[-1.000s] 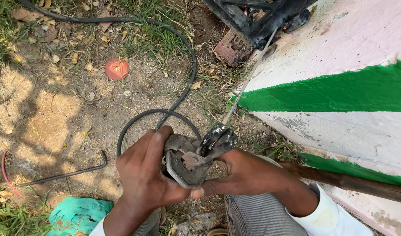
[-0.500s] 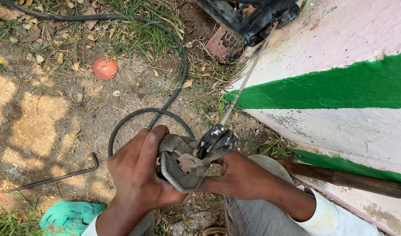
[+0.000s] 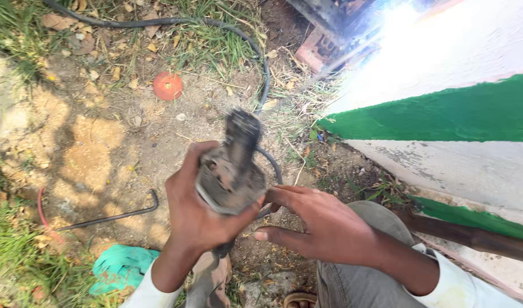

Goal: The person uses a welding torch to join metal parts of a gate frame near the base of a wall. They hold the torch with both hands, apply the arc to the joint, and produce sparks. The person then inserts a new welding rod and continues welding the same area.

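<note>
My left hand (image 3: 196,214) holds a grimy metal part (image 3: 230,182) up in front of me, over the bare dirt ground (image 3: 102,142). The fingers (image 3: 187,171) are wrapped closed around its rounded grey body from the left, with the thumb under its lower edge. The part is blurred, so I cannot tell its finer details (it looks like a worn, rusty mechanical piece with a dark neck). Its long axis runs nearly straight away from me: the wide round end sits in my palm and the dark narrow end (image 3: 242,128) points up and slightly right, toward the black cable (image 3: 261,68) that curves across the ground beyond it. My right hand (image 3: 324,225) is just to the right of the part and a little lower, holding nothing; its fingers (image 3: 284,197) are loosely spread and stretched leftward, with the tips just beside the part's right edge, touching it or very nearly so. The left hand is clearly the nearer one, since it already carries the part, while the right comes in from the side, across the long axis. On the ground to the left lie a bent metal rod (image 3: 110,217), a teal cloth (image 3: 121,268) and, farther off, a round red cap (image 3: 167,85). A green and white painted wall (image 3: 444,114) stands on my right.
</note>
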